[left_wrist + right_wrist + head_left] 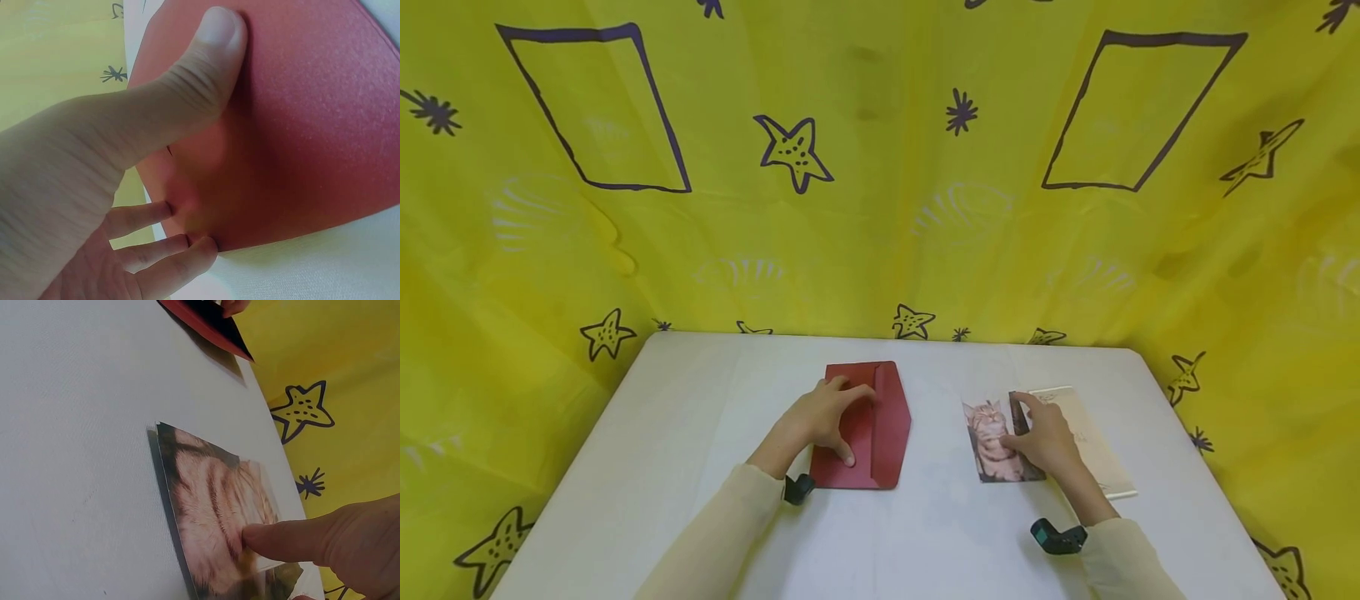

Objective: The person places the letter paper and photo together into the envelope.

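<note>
A red envelope lies on the table with its pointed flap folded out to the right. My left hand holds it, the thumb pressed on its face and the other fingertips at its edge in the left wrist view. In the right wrist view the envelope's mouth gapes dark, with a fingertip at it. My right hand pinches a cat photo by its right part, thumb on the picture. Along the photo's near edge a thin shadow shows on the table.
A beige printed card lies to the right, partly behind my right hand and wrist. Both things rest on a white table. A yellow curtain with dark starfish drawings hangs along the back and sides.
</note>
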### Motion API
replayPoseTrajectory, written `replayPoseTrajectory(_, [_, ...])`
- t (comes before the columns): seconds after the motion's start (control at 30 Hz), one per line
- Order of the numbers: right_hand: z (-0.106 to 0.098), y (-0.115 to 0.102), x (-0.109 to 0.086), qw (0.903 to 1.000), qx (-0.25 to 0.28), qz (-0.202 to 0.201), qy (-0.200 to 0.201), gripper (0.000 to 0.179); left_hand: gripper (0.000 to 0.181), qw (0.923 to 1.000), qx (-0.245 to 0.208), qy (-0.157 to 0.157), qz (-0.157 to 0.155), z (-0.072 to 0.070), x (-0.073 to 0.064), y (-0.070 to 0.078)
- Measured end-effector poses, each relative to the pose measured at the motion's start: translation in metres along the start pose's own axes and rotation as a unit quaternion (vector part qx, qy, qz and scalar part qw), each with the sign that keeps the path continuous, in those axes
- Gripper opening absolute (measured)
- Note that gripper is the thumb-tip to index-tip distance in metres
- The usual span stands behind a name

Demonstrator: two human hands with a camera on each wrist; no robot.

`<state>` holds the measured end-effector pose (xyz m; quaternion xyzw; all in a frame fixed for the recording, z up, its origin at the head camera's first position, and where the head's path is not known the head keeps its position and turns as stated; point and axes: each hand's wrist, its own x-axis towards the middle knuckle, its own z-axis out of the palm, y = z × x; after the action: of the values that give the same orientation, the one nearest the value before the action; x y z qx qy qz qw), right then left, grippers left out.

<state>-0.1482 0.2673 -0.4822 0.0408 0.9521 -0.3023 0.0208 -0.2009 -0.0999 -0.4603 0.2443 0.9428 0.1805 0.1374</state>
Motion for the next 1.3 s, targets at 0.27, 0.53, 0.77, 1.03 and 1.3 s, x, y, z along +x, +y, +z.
replayPoseTrajectory(0.27, [-0.010, 0.002, 0.001, 0.9993, 0.012, -0.003, -0.036, 0.064, 0.096, 1.0000, -0.006, -0.003, -0.007, 0.000, 0.000, 0.001])
replayPoseTrajectory(0.53, [-0.022, 0.008, 0.003, 0.9956, 0.032, -0.041, -0.078, 0.050, 0.096, 1.0000, -0.005, -0.001, -0.004, 0.000, 0.000, 0.002])
replayPoseTrajectory(0.77, [-0.023, 0.013, 0.001, 0.9914, 0.084, -0.041, -0.091, 0.051, 0.095, 1.0000, -0.003, 0.002, -0.001, 0.000, 0.000, 0.001])
replayPoseTrajectory(1.03, [-0.027, 0.016, 0.001, 0.9820, 0.153, -0.015, -0.110, 0.061, 0.095, 1.0000, -0.006, 0.003, -0.002, 0.001, 0.000, 0.000])
replayPoseTrajectory(1.3, [-0.031, 0.006, 0.004, 0.9757, 0.192, -0.035, -0.099, 0.064, 0.094, 0.9999, -0.007, 0.002, -0.009, 0.002, 0.000, -0.001])
